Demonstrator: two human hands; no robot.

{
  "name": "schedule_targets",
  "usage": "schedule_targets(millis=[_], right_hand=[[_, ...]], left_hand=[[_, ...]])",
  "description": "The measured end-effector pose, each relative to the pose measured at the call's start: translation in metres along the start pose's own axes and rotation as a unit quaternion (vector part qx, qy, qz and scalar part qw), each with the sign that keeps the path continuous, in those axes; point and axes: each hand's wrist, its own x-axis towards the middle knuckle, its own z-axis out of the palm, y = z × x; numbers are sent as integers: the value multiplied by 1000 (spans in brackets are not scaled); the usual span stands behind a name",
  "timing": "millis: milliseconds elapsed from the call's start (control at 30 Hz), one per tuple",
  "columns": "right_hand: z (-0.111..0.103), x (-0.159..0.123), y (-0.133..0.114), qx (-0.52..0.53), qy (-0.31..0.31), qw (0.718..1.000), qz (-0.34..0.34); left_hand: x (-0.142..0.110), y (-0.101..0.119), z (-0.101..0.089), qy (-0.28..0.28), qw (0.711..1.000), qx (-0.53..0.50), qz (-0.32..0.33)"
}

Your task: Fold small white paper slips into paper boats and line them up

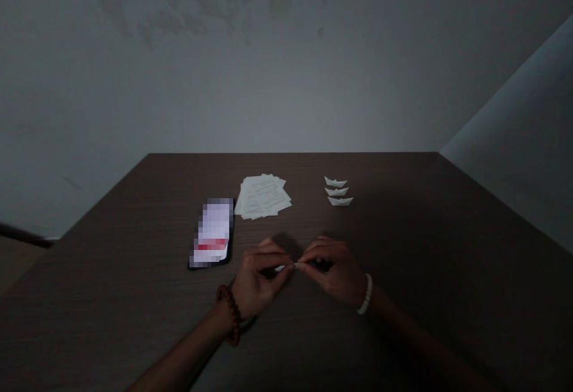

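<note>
Between my two hands is a small folded piece of white paper point(280, 268), mostly hidden by the fingers. My left hand point(262, 275), with a brown bead bracelet at the wrist, pinches it from the left. From the right, my right hand point(333, 267) pinches it too, thumb and fingertips closed close to the left ones. A pale bead bracelet circles that wrist. Beyond the right hand, three white paper boats point(340, 201) stand in a short column, one behind another. Past the left hand lies a loose stack of printed paper sheets point(263, 196).
A phone point(210, 234) with a lit, blurred screen lies left of the paper stack, near my left hand. Everything rests on a dark brown wooden table point(134, 225). Its far edge meets a stained grey wall point(286, 93). The light is dim, and shadow covers the right side.
</note>
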Motion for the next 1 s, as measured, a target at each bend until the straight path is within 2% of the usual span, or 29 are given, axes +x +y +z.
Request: schedule_targets(millis=[467, 600, 833, 1000], right_hand=[[-4, 0, 11, -34, -11, 999, 8], [-6, 0, 12, -37, -7, 999, 15], [-8, -4, 19, -79, -33, 994, 67], [-2, -5, 14, -154, -40, 987, 26]], left_hand=[[1, -4, -1, 8, 1000, 6, -16], [1, -6, 0, 7, 999, 10, -37], [-2, -13, 2, 12, 994, 52, -92], [-2, -19, 6, -3, 993, 95, -72]])
